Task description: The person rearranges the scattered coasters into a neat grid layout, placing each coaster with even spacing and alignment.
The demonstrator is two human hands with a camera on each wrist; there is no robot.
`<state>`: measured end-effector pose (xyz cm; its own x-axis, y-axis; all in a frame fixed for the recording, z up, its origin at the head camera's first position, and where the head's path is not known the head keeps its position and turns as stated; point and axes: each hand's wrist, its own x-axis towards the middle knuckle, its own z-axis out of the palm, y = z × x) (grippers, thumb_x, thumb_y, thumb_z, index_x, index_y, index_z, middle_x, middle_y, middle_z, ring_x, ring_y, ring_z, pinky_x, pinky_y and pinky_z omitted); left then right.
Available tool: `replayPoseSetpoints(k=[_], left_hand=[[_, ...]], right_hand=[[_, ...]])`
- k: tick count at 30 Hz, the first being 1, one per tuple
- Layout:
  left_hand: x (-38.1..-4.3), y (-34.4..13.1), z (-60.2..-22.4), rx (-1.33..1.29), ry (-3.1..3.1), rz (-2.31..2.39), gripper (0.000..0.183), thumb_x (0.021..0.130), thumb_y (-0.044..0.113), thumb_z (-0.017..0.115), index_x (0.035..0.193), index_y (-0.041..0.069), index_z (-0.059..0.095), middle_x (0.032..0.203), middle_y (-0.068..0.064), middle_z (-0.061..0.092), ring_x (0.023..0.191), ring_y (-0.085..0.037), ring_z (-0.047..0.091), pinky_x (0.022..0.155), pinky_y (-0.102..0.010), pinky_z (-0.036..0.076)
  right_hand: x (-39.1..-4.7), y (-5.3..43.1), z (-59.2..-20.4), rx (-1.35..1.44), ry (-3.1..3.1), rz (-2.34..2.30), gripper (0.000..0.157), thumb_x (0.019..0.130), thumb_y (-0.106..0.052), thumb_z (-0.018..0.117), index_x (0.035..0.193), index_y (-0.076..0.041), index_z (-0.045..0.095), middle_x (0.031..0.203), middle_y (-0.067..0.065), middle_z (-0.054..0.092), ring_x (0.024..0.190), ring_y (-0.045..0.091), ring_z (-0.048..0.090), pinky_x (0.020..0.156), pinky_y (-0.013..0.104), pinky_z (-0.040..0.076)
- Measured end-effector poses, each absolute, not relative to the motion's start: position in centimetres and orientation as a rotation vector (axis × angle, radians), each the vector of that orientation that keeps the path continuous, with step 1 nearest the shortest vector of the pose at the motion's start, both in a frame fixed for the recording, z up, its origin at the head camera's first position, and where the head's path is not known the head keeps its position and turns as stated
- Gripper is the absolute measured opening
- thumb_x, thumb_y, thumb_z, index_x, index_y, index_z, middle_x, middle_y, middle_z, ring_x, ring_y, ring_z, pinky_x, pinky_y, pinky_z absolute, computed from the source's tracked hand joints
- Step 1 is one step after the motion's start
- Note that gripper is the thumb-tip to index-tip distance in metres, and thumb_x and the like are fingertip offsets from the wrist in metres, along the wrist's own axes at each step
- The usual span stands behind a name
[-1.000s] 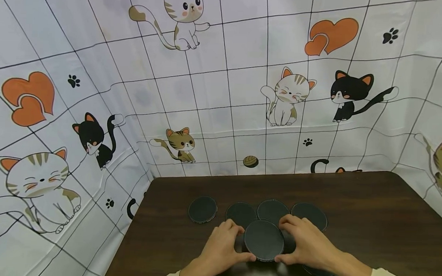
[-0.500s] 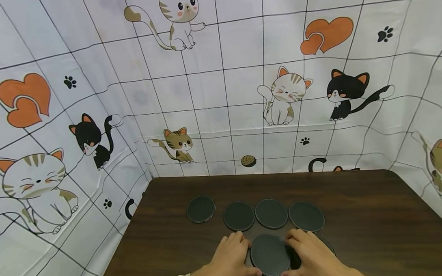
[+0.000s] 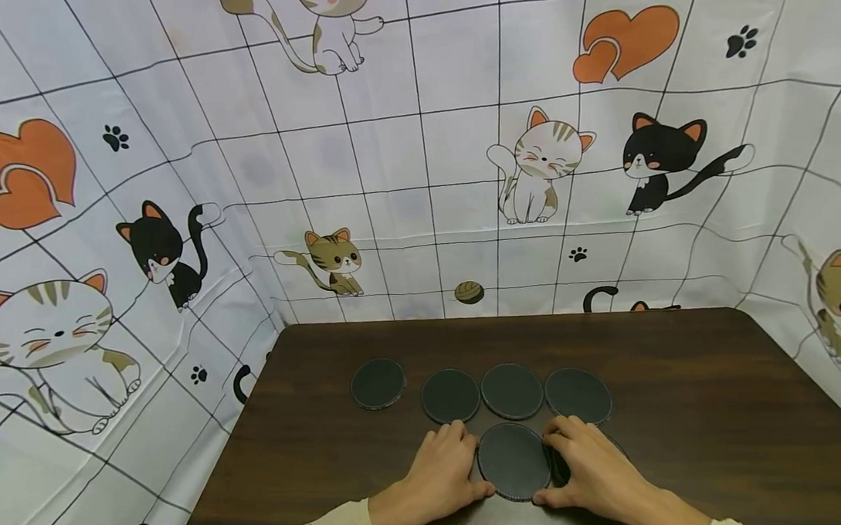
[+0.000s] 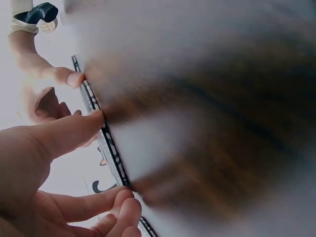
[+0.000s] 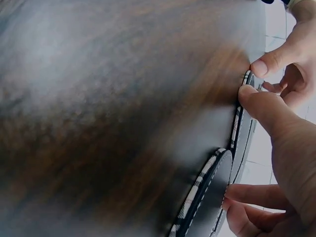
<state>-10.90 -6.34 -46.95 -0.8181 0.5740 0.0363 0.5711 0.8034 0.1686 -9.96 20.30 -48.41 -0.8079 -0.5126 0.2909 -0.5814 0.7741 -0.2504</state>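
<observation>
Both hands hold one round dark coaster [image 3: 514,461] by its rim, on the near part of the table. My left hand [image 3: 444,472] has thumb and fingers spread along its left edge. On the opposite edge my right hand [image 3: 590,469] does likewise. Seen from the left wrist, the coaster's thin edge [image 4: 114,155] lies low against the tabletop, with a light-and-dark pattern. A second coaster [image 5: 210,197] sits close by, under the right hand's fingers in the right wrist view; in the head view that hand mostly hides it.
Behind the hands, three dark coasters [image 3: 512,391] lie in a close row. Another coaster [image 3: 377,384] lies apart to their left. The brown wood-look table [image 3: 694,388] extends right, and a white cat-print sheet [image 3: 423,178] hangs along its back and sides.
The held coaster has come down from overlapping the back row to just in front of it, slightly rightward, with both hands. Lately the head view has tilted a little.
</observation>
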Motion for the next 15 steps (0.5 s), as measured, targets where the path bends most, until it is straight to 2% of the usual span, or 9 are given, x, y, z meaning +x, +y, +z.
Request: replayPoseSetpoints(k=[7,15], left_hand=[[-11.2,-6.3,-47.1,0.895,2.952,0.295,0.06,0.081,0.055,0.083,0.118,0.008,0.072,0.093,0.004,0.051,0.077,-0.008,0.041,0.067,-0.026,0.034],[-11.4,-7.1,-47.0,0.9,2.933,0.33,0.058,0.082,0.052,0.083,0.121,0.01,0.072,0.097,0.004,0.054,0.079,-0.007,0.043,0.068,-0.025,0.035]], right_hand=[[-10.4,20.2,-48.0,0.856,-2.817,0.452,0.082,0.07,-0.074,0.079,0.107,-0.002,0.075,0.113,0.002,0.059,0.095,0.018,0.054,0.079,0.042,0.05],[-11.3,20.0,-46.8,0.877,-2.763,0.362,0.082,0.068,-0.08,0.075,0.104,-0.006,0.076,0.107,-0.002,0.057,0.088,0.016,0.051,0.071,0.036,0.042]])
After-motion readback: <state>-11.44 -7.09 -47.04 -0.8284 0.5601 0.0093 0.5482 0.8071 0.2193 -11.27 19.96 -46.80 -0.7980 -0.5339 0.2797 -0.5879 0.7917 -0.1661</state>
